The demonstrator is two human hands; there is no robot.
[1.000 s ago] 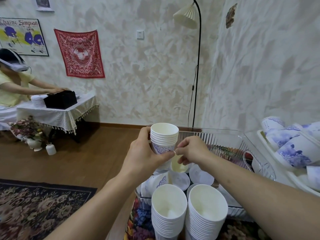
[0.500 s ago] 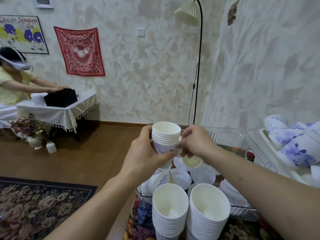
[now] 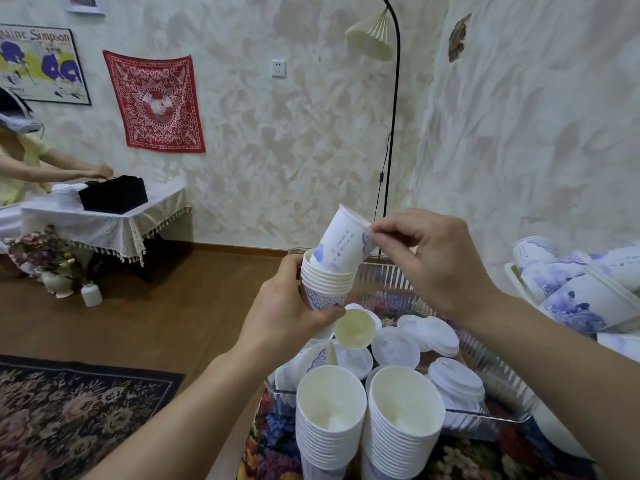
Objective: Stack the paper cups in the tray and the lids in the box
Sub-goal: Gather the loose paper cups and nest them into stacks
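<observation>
Nearest, two tall stacks [image 3: 367, 424] of smooth white paper cups, round rims ribbed. Behind them, clear ridged box [image 3: 491, 415] of round white lids [image 3: 445, 336]. Above the box, left hand [image 3: 287, 315] grasping short stack [image 3: 327, 282], blue-patterned; right hand [image 3: 433, 254] pinching tilted cup [image 3: 346, 239], base in that stack. Far beyond the box, poster [image 3: 40, 65] reading "Simpson".

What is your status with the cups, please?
Left hand grips cup stack. Right hand pinches tilted cup, bottom entering stack. Nothing blocking.
</observation>
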